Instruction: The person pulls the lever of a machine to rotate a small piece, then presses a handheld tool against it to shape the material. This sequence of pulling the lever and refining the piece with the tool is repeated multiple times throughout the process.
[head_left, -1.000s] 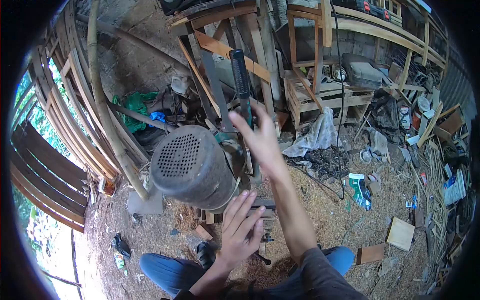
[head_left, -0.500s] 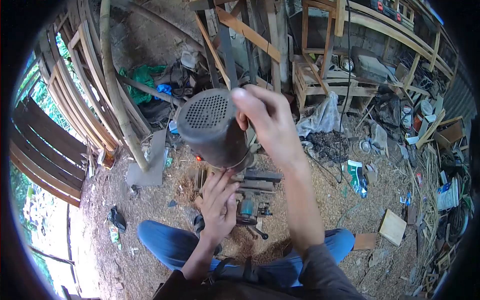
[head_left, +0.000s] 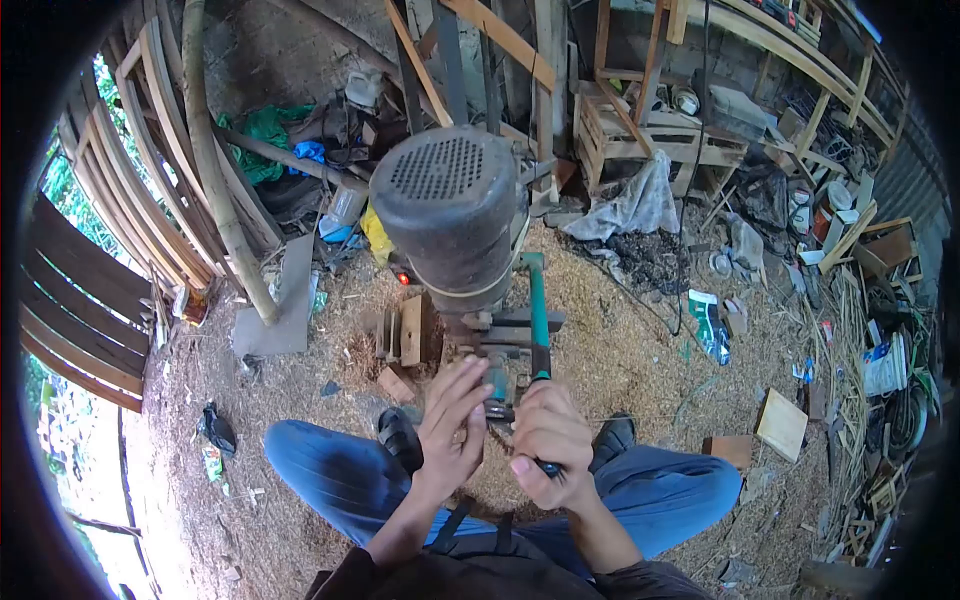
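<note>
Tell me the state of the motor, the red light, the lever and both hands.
Motor, vented end up; whether running, cannot tell.
Red light, lit.
Lever, pointing toward the person.
Left hand, open, fingers extended.
Right hand, closed around the lever's black grip.

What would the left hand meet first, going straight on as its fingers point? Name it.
The left hand would probably meet the metalwork beneath the dark vented housing, though their relative depth is unclear.

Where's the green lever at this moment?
In the head view, the green lever runs down just right of the round, vented housing, with its black grip in the right hand.
</note>
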